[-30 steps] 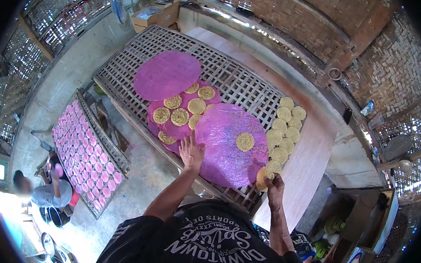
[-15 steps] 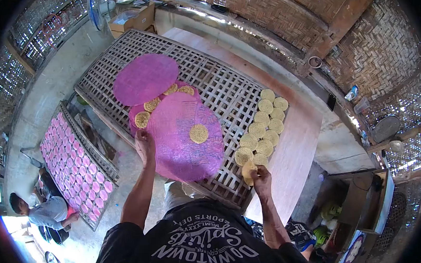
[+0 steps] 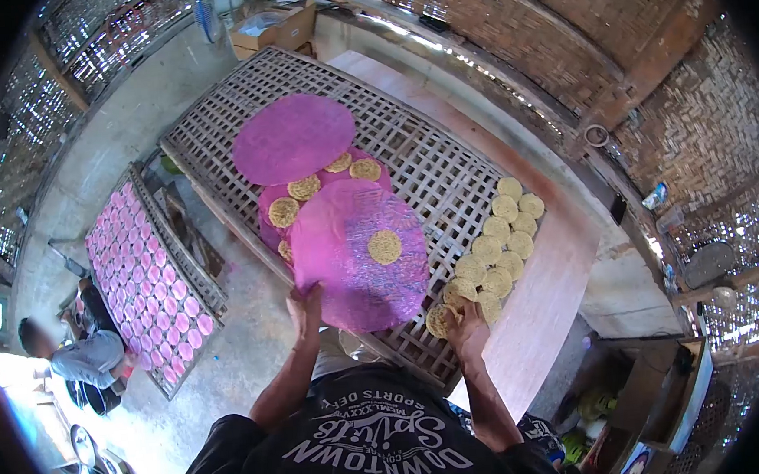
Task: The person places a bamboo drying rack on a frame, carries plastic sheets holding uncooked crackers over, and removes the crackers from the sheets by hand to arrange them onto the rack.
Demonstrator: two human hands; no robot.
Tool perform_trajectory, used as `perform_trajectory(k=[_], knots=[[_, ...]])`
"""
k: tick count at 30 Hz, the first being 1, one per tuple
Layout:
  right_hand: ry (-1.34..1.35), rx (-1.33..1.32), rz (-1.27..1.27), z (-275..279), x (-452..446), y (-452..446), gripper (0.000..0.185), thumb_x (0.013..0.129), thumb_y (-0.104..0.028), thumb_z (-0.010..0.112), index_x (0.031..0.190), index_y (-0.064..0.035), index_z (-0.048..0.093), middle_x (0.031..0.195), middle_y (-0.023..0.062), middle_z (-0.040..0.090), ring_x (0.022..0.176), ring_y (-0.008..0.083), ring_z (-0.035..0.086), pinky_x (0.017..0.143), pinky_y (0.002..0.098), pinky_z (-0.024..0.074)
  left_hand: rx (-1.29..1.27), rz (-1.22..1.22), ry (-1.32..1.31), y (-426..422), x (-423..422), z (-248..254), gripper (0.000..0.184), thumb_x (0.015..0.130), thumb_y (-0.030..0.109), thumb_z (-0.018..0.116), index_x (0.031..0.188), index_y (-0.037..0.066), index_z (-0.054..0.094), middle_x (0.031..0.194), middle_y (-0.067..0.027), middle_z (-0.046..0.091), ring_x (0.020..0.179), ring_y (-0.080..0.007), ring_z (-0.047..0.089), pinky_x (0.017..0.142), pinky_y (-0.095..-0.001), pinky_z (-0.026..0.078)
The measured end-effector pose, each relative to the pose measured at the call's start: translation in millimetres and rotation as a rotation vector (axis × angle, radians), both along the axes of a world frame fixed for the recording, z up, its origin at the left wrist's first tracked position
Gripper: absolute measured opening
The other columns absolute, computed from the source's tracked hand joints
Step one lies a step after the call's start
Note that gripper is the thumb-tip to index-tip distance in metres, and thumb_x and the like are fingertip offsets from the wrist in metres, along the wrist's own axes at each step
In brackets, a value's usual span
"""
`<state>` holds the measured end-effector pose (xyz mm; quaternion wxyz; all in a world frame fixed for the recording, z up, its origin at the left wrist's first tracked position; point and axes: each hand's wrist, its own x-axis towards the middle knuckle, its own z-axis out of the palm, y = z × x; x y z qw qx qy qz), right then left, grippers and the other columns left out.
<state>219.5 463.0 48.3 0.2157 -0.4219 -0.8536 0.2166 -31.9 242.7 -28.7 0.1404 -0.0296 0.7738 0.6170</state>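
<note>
My left hand (image 3: pixel 306 309) is closed at the near left edge of a thin, shiny pink round sheet (image 3: pixel 345 239). On that sheet rests one yellow, rough-textured disc (image 3: pixel 385 246). Several more such discs, among them a disc (image 3: pixel 284 212), lie on a lower pink sheet (image 3: pixel 268 194), partly covered. A further pink sheet (image 3: pixel 294 140) overlaps it at the far side. My right hand (image 3: pixel 467 329) has its fingers closed at the edge of a yellow disc (image 3: pixel 439 321), which lies at the near end of rows of similar discs (image 3: pixel 487 249).
Everything rests on a slatted bamboo rack (image 3: pixel 216 117), with a pale board (image 3: pixel 544 301) along its right. At left, another rack (image 3: pixel 148 294) carries many pink rounds, and a person (image 3: pixel 91 354) sits beside it. A cardboard box (image 3: pixel 276 30) stands at the far end.
My left hand has come to the pink sheet's near edge, and another disc shows at the sheet's left. The disc in my right hand was tilted up and now lies flatter on the rack. The view has shifted.
</note>
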Motion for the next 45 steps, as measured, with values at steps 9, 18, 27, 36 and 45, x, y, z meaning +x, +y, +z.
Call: perform_trajectory(k=[9, 18, 27, 36, 45], knots=[[-0.187, 0.311, 0.461, -44, -168, 2, 0.025, 0.082, -0.034, 0.066, 0.088, -0.0098, 0.066, 0.100, 0.0107, 0.066, 0.095, 0.0320, 0.063, 0.078, 0.0472, 0.0503, 0.128, -0.058, -0.022, 5, 16, 45, 0.021, 0.080, 0.014, 0.068, 0.094, -0.003, 0.067, 0.081, 0.0003, 0.064, 0.071, -0.0105, 0.056, 0.064, -0.0301, 0.045], [-0.278, 0.204, 0.446, -34, -185, 20, 0.016, 0.075, -0.022, 0.064, 0.078, -0.0076, 0.068, 0.090, 0.0152, 0.067, 0.087, 0.0332, 0.064, 0.072, 0.0453, 0.0519, 0.195, -0.162, 0.018, 11, -4, 40, 0.027, 0.080, 0.010, 0.068, 0.103, -0.003, 0.065, 0.090, -0.0039, 0.069, 0.076, -0.0132, 0.060, 0.070, -0.0310, 0.048], [1.118, -1.390, -0.207, -18, -134, 87, 0.033, 0.075, -0.023, 0.060, 0.104, -0.0091, 0.061, 0.098, 0.0074, 0.066, 0.086, 0.0248, 0.065, 0.067, 0.0369, 0.0514, 0.396, -0.241, 0.207, 57, -111, 168, 0.022, 0.077, 0.010, 0.065, 0.094, -0.004, 0.066, 0.083, -0.0077, 0.068, 0.070, -0.0158, 0.062, 0.061, -0.0299, 0.050], [1.315, -1.279, -0.218, 5, -63, 72, 0.025, 0.084, -0.019, 0.055, 0.105, -0.0063, 0.059, 0.109, 0.0072, 0.064, 0.101, 0.0266, 0.063, 0.087, 0.0468, 0.0516, 0.558, -0.114, 0.430, 86, -283, 231, 0.018, 0.075, 0.013, 0.057, 0.074, -0.002, 0.066, 0.062, -0.0076, 0.062, 0.053, -0.0172, 0.059, 0.049, -0.0299, 0.047], [1.003, -0.969, -0.438, 38, -2, 19, 0.020, 0.084, 0.004, 0.059, 0.104, -0.0006, 0.061, 0.100, 0.0101, 0.068, 0.089, 0.0206, 0.066, 0.084, 0.0341, 0.0531, -0.461, 0.187, 0.484, 30, -383, 62, 0.028, 0.079, 0.016, 0.067, 0.097, -0.005, 0.067, 0.092, -0.0165, 0.068, 0.077, -0.0288, 0.065, 0.065, -0.0413, 0.053]])
